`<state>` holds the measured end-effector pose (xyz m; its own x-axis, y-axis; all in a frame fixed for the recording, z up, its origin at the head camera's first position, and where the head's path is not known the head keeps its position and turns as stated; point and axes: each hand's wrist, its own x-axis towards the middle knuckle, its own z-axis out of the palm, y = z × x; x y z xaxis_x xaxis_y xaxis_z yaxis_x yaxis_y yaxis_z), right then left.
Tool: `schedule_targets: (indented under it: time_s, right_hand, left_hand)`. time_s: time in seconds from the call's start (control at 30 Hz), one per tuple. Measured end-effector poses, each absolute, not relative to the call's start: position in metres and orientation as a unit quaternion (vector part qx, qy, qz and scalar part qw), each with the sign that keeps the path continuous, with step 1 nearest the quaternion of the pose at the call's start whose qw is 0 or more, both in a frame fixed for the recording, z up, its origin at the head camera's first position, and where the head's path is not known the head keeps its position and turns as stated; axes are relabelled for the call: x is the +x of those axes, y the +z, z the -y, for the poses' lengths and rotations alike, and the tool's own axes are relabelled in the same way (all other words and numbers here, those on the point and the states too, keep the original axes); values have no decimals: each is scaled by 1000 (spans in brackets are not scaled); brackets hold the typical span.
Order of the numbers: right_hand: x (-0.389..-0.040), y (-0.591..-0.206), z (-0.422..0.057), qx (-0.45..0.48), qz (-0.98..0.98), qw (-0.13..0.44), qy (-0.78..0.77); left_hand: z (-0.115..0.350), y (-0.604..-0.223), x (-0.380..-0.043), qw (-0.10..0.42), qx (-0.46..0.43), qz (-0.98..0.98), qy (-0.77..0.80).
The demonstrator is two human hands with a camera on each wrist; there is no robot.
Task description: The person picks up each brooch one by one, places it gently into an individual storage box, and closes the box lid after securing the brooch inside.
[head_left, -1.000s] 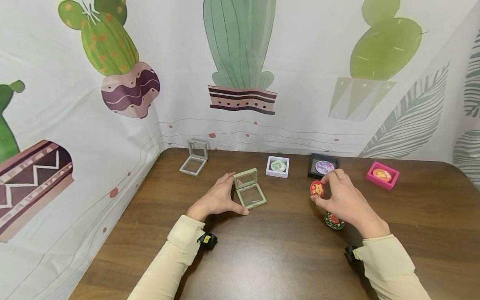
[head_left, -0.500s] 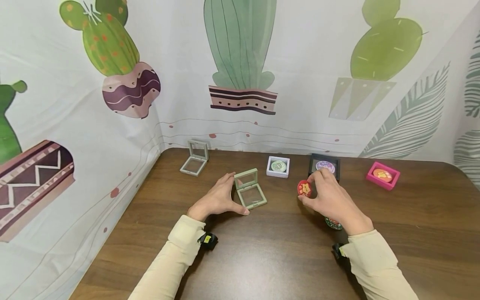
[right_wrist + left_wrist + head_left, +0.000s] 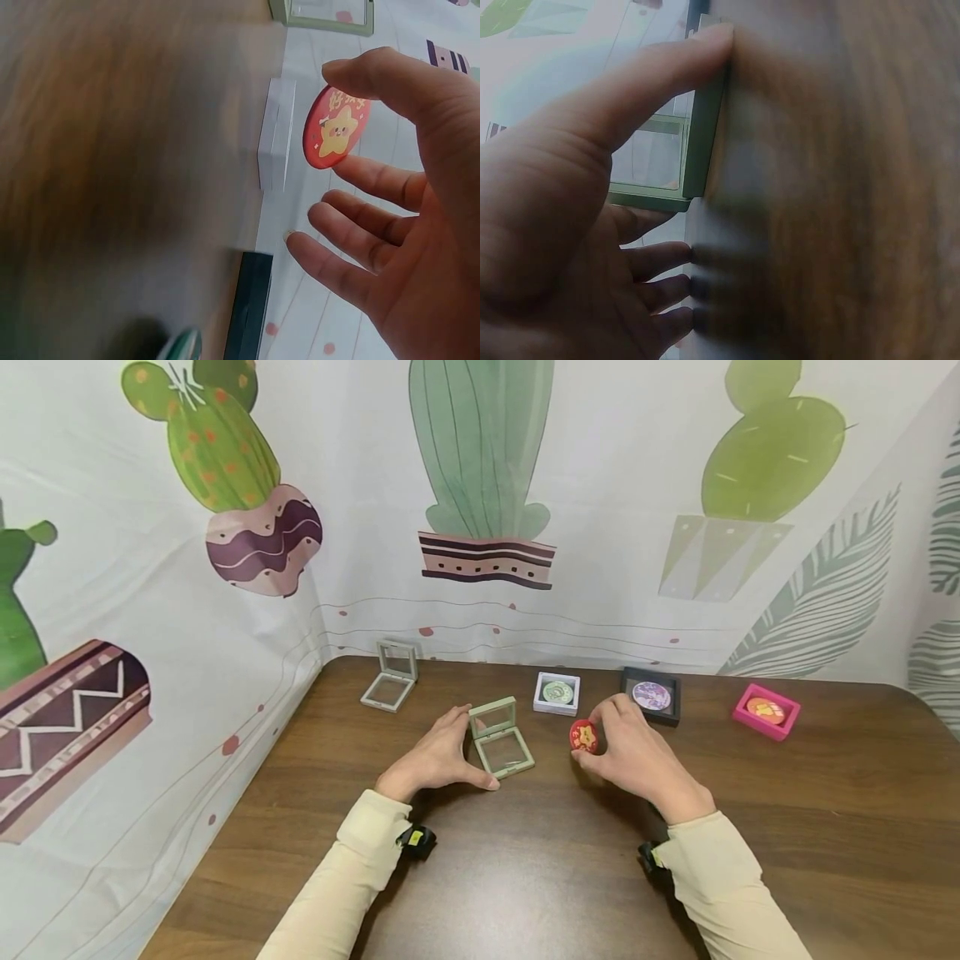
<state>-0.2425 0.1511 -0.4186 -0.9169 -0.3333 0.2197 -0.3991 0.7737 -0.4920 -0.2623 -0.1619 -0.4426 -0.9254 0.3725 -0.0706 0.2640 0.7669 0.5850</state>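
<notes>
My right hand pinches a round red badge by its edge between thumb and index finger; a yellow star shows on its face in the right wrist view. The other fingers are spread below. Left of it, a pale green display case stands with its lid raised and clear windows in both halves. My left hand holds this case from the left, thumb at the front edge of the base, index finger behind the lid. The badge is just right of the case, apart from it.
Along the back stand an opened grey case, a white case, a black case and a pink case, the last three with badges inside. A green-edged badge lies under my right wrist. Cactus-print cloth hangs behind the table.
My right hand has carried the red badge leftward, from in front of the black case toward the green case. The left hand and the green case have stayed put.
</notes>
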Motion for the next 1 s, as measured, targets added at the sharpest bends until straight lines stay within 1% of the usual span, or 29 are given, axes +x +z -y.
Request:
schedule_targets:
  time_s: [0.47,1.0]
  right_hand:
    - [-248,-420,-117,208,935,53,282]
    - [-250,-421,-68,204,932,6,301]
  left_hand:
    - [159,-442,-264,91,170,-937,290]
    - [162,-444,-264,96,166,-939,285]
